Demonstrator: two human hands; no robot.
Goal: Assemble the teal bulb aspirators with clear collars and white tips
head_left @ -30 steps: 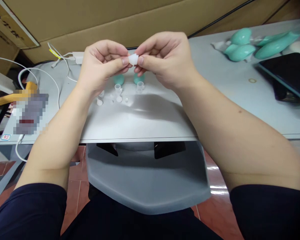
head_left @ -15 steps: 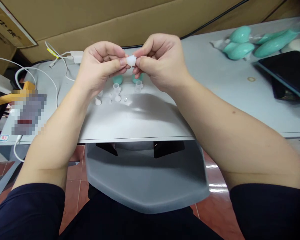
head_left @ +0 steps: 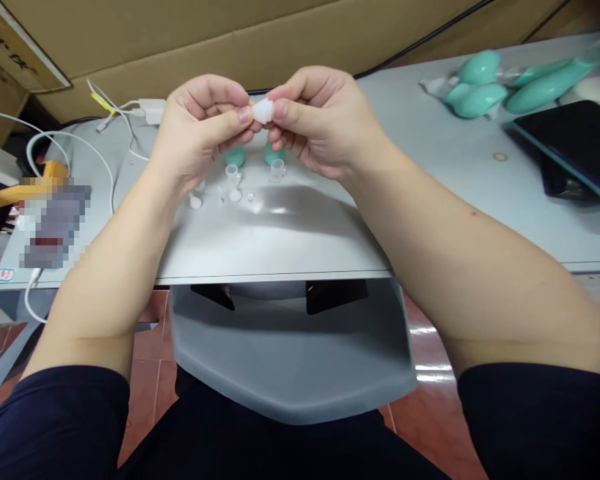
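Your left hand [head_left: 195, 130], right hand [head_left: 325, 123] pinched small white piece [head_left: 263, 111] between fingertips; judged light, probably soft; ends seemed safest hold.

Bare forearms [head_left: 425, 207] extended forward, left hand [head_left: 195, 127] and right hand [head_left: 335, 123] close together, thumbs [head_left: 300, 115] pinching toward curled fingers [head_left: 225, 92]

Your short fabric sleeves [head_left: 540, 420] are plain navy; your small tapered piece [head_left: 263, 111] is milky white. The little plastic cups [head_left: 233, 175] before you are translucent and colourless, the rounded bulbs [head_left: 235, 157] mint green, the flat tabletop [head_left: 280, 253] pale grey, the floor tiles [head_left: 143, 390] brick red with paler joint lines.
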